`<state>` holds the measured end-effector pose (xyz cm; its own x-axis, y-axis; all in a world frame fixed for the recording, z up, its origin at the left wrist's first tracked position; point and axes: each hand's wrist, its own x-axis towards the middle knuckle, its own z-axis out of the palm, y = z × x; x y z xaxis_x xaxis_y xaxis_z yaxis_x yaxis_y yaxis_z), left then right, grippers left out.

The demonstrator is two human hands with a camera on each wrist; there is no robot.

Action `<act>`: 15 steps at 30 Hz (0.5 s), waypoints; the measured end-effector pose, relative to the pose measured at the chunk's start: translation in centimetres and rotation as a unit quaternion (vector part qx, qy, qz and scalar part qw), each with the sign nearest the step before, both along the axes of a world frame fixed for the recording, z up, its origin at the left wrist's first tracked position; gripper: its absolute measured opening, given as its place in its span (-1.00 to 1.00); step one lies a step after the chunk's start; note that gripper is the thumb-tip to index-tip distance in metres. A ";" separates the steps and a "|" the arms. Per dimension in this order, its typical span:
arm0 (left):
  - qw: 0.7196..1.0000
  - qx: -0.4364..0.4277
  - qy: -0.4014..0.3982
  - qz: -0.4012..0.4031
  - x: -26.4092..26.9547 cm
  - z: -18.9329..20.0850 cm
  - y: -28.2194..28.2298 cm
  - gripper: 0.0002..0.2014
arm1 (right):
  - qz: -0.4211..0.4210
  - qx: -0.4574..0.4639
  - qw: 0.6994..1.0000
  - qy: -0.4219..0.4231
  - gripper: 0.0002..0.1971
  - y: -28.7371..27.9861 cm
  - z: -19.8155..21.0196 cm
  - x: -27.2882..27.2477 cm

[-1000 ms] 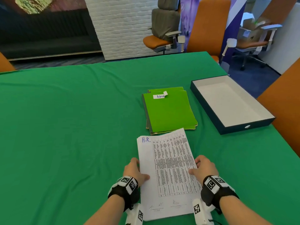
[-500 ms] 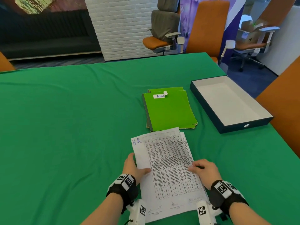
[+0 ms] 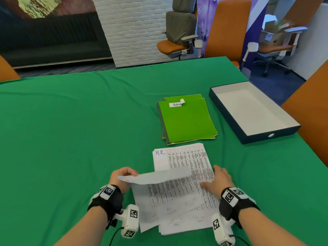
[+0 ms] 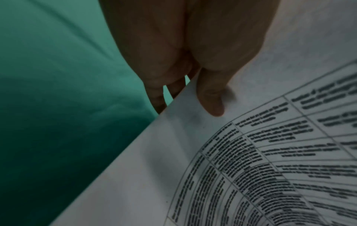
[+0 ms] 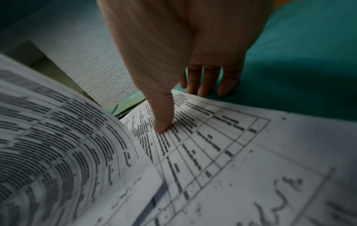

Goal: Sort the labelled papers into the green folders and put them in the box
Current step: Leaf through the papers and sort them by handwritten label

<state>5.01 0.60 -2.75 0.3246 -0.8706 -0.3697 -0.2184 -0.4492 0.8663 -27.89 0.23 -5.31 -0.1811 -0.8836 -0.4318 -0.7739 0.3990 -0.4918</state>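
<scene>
The stack of printed papers (image 3: 184, 190) lies on the green tablecloth (image 3: 71, 139) near the table's front edge, its top visible page marked "H.R." in blue at the far left corner. One sheet (image 3: 154, 177) is lifted off the stack's left side and curls over toward the right, blank underside up. The left hand (image 3: 121, 178) pinches this sheet at its left edge, thumb (image 4: 210, 97) on the printed face and fingers behind it. The right hand (image 3: 219, 181) lies on the stack's right side with fingers spread; its thumb (image 5: 164, 116) presses down on the printed table while the other fingers reach over the paper's right edge onto the cloth. Just beyond the stack's far edge sits a pile of green folders (image 3: 188, 119), the top one bearing a white label (image 3: 176, 103) reading "Admi", its right end peeled up. To the right of the folders, near the table's right edge, stands a shallow dark box (image 3: 252, 112) with a white interior, nothing in it.
</scene>
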 end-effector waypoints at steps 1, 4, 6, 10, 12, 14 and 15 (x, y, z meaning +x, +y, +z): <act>1.000 0.000 0.009 -0.002 0.1 0.0 0.1 -0.60 | 0.002 -0.003 1.000 0.014 -0.10 -0.2 -0.1 0.1; 0.999 -0.008 0.040 0.000 -0.1 0.8 0.5 -0.74 | -0.024 0.012 1.000 0.003 -0.29 -0.6 0.0 -0.4; 0.999 -0.008 0.050 0.003 -0.2 0.9 0.7 -0.81 | -0.039 0.016 0.999 -0.003 -0.43 -0.6 0.4 -0.8; 0.996 -0.012 0.084 0.016 -0.5 0.6 1.0 -0.83 | -0.030 -0.050 0.996 0.064 -0.77 -0.3 1.8 -1.2; 0.996 -0.004 0.094 -0.007 -0.5 0.5 0.9 -0.87 | -0.041 -0.086 0.994 0.047 -0.92 -0.2 2.3 -1.3; 0.994 0.009 0.102 -0.034 -0.3 0.4 0.7 -0.86 | -0.065 -0.120 0.990 -0.036 -0.94 -0.4 2.5 -1.4; 0.994 0.012 0.106 -0.040 -0.2 0.3 0.6 -0.78 | -0.074 -0.134 0.984 -0.093 -0.91 -0.6 2.7 -1.3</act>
